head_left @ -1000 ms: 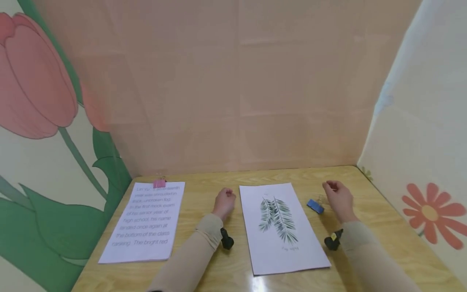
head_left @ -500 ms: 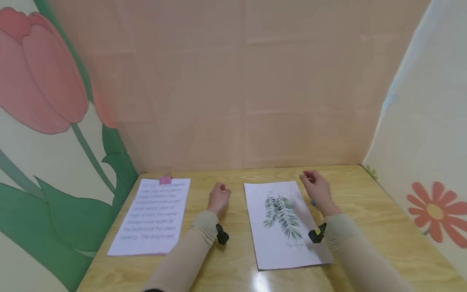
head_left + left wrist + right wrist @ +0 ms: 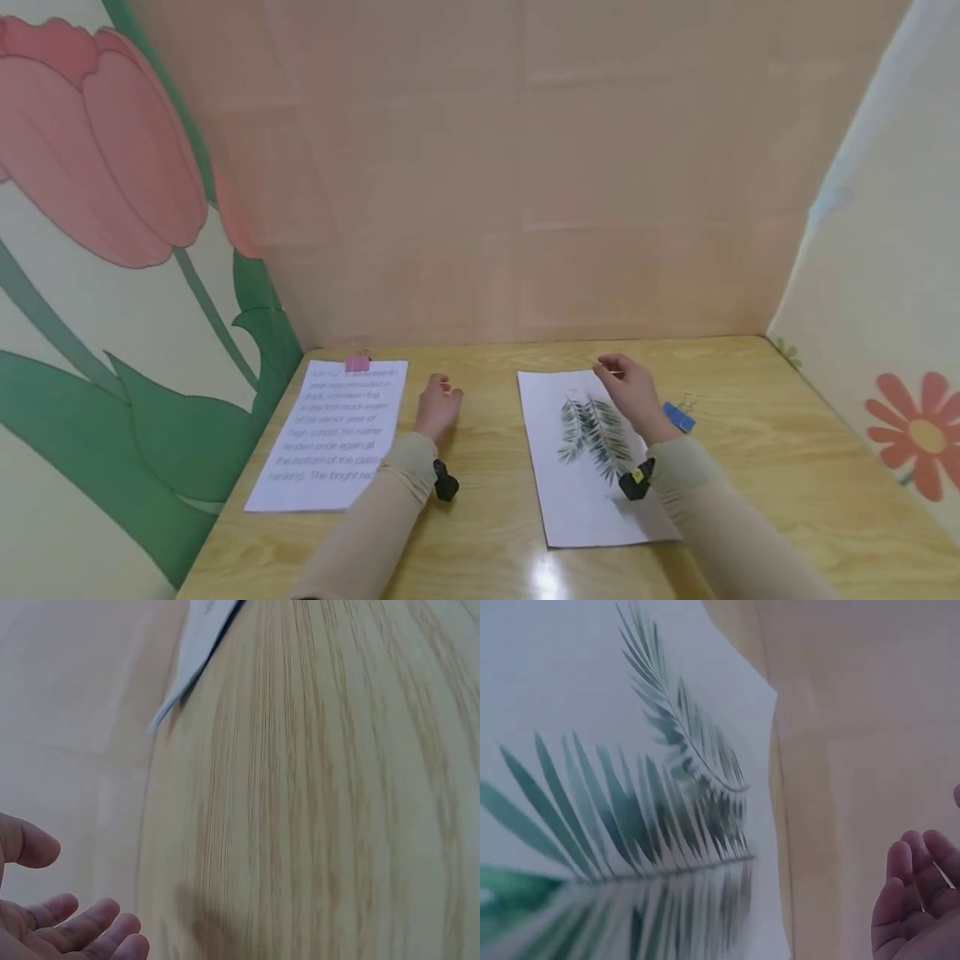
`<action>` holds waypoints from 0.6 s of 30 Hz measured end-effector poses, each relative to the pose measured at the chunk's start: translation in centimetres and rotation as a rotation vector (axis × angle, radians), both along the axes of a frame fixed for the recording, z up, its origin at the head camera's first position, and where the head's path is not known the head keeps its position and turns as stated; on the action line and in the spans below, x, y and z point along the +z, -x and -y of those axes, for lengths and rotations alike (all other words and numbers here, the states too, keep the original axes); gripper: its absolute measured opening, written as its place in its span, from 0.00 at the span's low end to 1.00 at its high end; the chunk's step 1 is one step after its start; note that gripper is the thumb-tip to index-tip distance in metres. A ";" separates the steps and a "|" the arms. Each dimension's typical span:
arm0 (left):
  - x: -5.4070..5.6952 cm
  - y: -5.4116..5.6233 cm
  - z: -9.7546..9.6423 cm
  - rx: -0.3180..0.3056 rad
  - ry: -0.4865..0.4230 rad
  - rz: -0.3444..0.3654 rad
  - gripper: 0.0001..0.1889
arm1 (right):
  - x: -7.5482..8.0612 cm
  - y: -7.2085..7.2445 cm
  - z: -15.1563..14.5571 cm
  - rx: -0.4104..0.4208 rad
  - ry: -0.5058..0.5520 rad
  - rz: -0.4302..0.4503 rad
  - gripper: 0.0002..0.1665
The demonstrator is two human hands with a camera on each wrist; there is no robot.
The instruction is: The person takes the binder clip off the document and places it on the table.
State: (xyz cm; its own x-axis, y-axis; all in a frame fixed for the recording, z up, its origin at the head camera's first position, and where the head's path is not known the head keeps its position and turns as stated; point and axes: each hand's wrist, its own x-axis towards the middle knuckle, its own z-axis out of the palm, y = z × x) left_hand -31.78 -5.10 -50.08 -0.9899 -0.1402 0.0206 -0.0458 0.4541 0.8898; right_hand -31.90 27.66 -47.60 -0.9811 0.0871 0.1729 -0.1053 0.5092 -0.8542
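My left hand (image 3: pixel 438 407) hovers over the table between two stacks of paper, its fingers loosely bent and holding nothing. In the left wrist view the thumb stands apart from the fingers (image 3: pixel 105 930). My right hand (image 3: pixel 633 396) is above the upper right part of the sheet with printed palm leaves (image 3: pixel 555 492), also holding nothing. The right wrist view shows its fingers (image 3: pixel 900 900) relaxed, beyond the paper's top edge. A blue binder clip (image 3: pixel 678 417) lies on the table just right of that hand.
At the left lies a stack of printed text pages (image 3: pixel 322 433) with a pink binder clip (image 3: pixel 357 363) on its top edge. The wooden table (image 3: pixel 487 517) meets a pink-brown covered wall (image 3: pixel 487 208) at the back. Painted walls stand at both sides.
My right hand has moved left, from beside the blue binder clip to over the palm leaf sheet. The left hand has stayed between the stacks. The head view has turned slightly left.
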 end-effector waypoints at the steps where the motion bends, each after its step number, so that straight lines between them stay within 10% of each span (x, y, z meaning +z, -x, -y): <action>1: 0.0 0.0 0.3 0.000 0.008 -0.004 0.23 | -0.1 -0.1 0.3 0.005 0.002 -0.001 0.24; 18: 0.3 -0.5 4.5 0.009 0.083 0.027 0.30 | -1.5 -0.6 5.8 0.140 -0.049 0.105 0.25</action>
State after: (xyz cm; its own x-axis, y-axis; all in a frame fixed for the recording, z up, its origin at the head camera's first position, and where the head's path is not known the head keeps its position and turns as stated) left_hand -31.26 -9.63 -49.81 -0.9890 -0.1476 0.0059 -0.0734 0.5254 0.8477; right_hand -31.33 21.88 -49.14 -0.9959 -0.0579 0.0699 -0.0901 0.5374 -0.8385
